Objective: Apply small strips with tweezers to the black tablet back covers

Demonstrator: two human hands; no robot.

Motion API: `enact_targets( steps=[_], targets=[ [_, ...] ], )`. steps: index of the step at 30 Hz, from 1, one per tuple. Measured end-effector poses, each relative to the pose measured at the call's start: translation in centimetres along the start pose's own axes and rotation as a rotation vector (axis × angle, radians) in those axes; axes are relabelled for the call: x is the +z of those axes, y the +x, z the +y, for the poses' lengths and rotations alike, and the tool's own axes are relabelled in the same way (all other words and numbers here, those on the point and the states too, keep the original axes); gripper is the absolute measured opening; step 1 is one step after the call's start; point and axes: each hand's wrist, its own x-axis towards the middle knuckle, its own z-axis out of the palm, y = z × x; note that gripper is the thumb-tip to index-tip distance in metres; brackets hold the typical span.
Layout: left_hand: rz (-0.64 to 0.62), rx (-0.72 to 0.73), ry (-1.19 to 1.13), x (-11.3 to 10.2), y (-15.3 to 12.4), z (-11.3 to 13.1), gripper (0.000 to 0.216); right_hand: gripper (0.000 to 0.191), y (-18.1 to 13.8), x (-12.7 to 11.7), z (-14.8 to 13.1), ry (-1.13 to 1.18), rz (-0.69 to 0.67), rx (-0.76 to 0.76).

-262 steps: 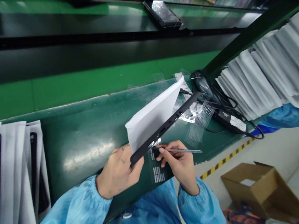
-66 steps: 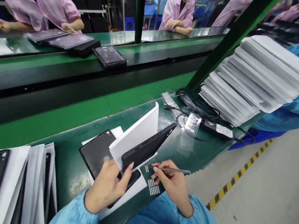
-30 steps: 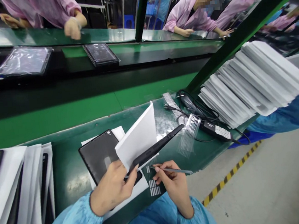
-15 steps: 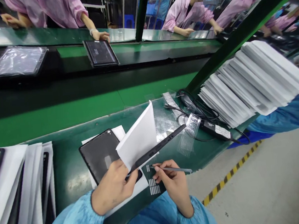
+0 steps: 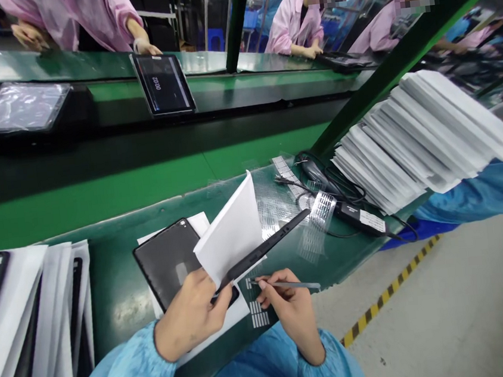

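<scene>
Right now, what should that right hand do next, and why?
I'd probably lift one of the pale strips with the thin metal tool: the fingers of the right hand pinch it, its tip sits at the strips, and the left hand holds the dark panel tilted up nearby.

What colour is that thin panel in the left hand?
The thin panel is black; it shows best in the head view, the only one here.

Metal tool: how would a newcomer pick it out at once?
At the front edge of the green table, find the right hand. The tool is in its fingers, held like a pen with its tip at the labels. Unlike the wide black panel nearby, it is a thin grey stick.
</scene>
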Motion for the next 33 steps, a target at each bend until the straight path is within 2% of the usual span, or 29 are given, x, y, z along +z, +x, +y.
enact_targets(
  steps=[4,15,26,33],
  targets=[
    [0.015,0.038,0.017,-0.15,0.21,0.18,0.035,0.027,0.02,-0.04,0.29,0.016,0.01,-0.026],
    [0.018,-0.042,-0.061,0.3,-0.31,-0.17,0.022,0.025,-0.12,-0.08,0.4,-0.005,0.007,-0.052],
    [0.016,-0.055,-0.092,0.2,-0.1,-0.08,0.017,0.028,-0.04,-0.44,0.11,0.058,-0.003,-0.027],
    [0.021,-0.07,-0.066,0.28,-0.04,0.09,0.027,0.029,-0.08,-0.63,0.0,0.047,0.0,-0.012]
  ],
)
